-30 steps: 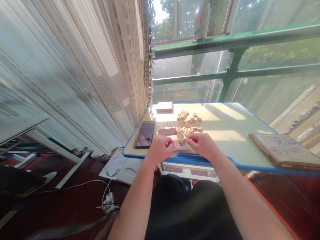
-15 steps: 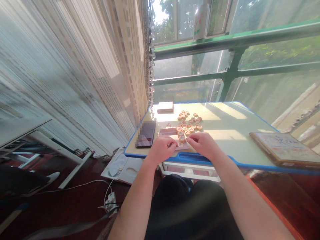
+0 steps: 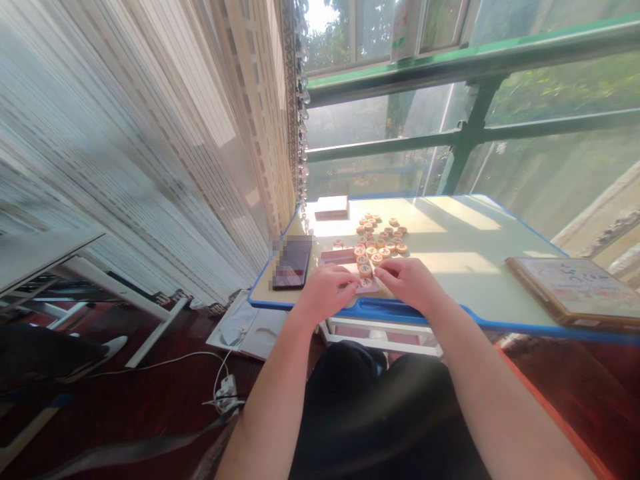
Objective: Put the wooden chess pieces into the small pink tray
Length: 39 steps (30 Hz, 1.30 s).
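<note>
Several round wooden chess pieces [image 3: 380,239] lie scattered on a cream table with a blue rim [image 3: 450,248]. A shallow pink tray [image 3: 336,256] sits near the table's front edge with a few pieces [image 3: 365,271] on it. My left hand [image 3: 323,293] rests curled at the tray's near left corner, fingers bent over it. My right hand [image 3: 413,283] is curled at the tray's right side, fingertips pinched close to a piece [image 3: 367,283]. What either hand holds is hidden.
A dark phone [image 3: 291,261] lies left of the tray. A small flat box [image 3: 331,206] sits at the table's far left. A framed wooden board [image 3: 575,291] lies at the right. Window bars stand behind the table; cables and a power strip [image 3: 225,390] are on the floor.
The view shifted slightly; both hands drew closer together over the tray's near end, the right hand sliding left toward the pieces.
</note>
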### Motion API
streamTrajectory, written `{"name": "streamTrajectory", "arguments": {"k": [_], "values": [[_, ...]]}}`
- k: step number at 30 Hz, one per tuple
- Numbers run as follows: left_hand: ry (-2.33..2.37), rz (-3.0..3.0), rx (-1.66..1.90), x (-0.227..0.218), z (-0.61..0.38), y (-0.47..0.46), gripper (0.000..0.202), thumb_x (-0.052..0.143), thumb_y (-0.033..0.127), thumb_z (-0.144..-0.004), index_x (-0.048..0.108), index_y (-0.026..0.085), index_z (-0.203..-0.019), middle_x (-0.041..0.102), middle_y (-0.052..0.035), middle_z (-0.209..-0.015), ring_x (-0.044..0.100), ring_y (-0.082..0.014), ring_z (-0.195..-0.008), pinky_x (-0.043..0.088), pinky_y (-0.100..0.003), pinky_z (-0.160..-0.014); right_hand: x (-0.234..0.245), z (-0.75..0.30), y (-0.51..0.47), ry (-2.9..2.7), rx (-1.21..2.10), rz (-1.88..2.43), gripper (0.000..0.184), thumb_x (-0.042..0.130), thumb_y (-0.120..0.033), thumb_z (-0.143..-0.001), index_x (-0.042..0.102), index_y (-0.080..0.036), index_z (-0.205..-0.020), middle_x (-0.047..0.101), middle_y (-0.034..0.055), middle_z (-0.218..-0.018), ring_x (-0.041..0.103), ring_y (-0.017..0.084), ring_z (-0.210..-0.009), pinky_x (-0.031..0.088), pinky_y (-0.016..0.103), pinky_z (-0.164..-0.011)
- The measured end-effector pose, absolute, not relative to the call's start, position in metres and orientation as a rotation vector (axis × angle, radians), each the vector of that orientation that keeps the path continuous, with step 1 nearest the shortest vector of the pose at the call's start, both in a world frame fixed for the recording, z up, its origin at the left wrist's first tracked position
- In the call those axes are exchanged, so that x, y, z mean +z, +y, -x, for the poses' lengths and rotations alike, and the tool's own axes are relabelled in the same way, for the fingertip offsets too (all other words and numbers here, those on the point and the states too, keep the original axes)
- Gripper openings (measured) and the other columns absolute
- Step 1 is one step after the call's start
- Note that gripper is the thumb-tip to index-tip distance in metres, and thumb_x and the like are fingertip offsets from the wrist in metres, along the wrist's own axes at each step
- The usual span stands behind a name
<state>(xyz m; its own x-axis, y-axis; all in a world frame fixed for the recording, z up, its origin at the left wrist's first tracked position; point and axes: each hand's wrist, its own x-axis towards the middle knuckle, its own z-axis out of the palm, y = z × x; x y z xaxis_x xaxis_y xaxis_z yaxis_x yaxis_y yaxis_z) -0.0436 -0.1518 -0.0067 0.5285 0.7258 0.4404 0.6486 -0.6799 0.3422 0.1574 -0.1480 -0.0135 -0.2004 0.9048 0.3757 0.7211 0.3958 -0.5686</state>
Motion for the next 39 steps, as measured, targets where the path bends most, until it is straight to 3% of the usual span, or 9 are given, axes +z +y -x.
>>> {"name": "streamTrajectory", "arguments": {"k": [26, 33, 39], "values": [[1.156, -2.617, 0.815, -0.0034, 0.0434, -0.1525, 0.022, 0.050, 0.023, -0.085, 0.071, 0.022, -0.090, 0.070, -0.0029, -0.090, 0.061, -0.0167, -0.087, 0.045, -0.029, -0.084, -0.0131, -0.1556, -0.1509, -2.029, 0.344, 1.419, 0.031, 0.045, -0.036, -0.083, 0.064, -0.020, -0.065, 0.060, 0.0021, -0.059, 0.049, 0.014, -0.057, 0.031, 0.027, -0.054], [1.261, -2.548, 0.887, -0.0010, 0.0409, -0.1572, 0.015, 0.052, 0.023, -0.082, 0.065, 0.020, -0.091, 0.065, -0.0024, -0.083, 0.060, -0.0154, -0.079, 0.047, -0.028, -0.076, -0.0113, -0.1554, -0.1511, -2.023, 0.361, 1.432, 0.033, 0.044, -0.036, -0.083, 0.063, -0.020, -0.062, 0.060, 0.0021, -0.057, 0.050, 0.015, -0.056, 0.031, 0.027, -0.054], [1.363, -2.393, 1.254, -0.0087, 0.0454, -0.1493, 0.019, 0.047, 0.011, -0.080, 0.063, 0.019, -0.087, 0.065, -0.0043, -0.092, 0.059, -0.0171, -0.094, 0.047, -0.031, -0.087, -0.0116, -0.1561, -0.1500, -2.010, 0.354, 1.454, 0.032, 0.045, -0.037, -0.083, 0.066, -0.020, -0.065, 0.063, 0.0029, -0.059, 0.052, 0.015, -0.059, 0.032, 0.027, -0.055]]}}
